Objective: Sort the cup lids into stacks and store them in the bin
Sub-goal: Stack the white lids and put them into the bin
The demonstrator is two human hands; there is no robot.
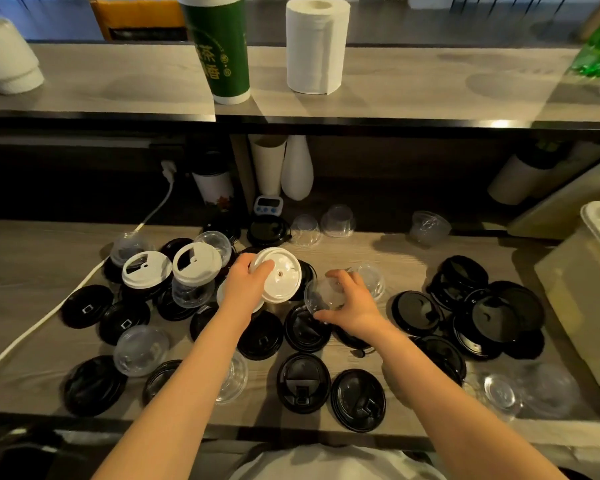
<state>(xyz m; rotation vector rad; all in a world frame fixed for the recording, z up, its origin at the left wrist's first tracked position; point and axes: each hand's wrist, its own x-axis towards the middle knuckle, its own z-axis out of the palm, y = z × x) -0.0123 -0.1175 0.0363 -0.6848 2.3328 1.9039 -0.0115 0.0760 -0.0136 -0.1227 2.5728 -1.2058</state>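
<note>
White plastic — the left hand [245,289] has its fingers [262,268] curled over the rim of a white lid [283,280], held tilted above the desk [21,271] with its top face up toward the camera. Just to its right, the right hand [357,311] grips a clear lid [324,294] between bent fingers and thumb. Black lids [303,382] lie flat and scattered all around. The bin [575,306] stands at the desk's far right — its contents cannot be seen.

Black round plastic lids [303,386] lie across the grey wooden counter [32,271] before me. The pale rectangular plastic bin [575,306] stands at three o'clock.
</note>
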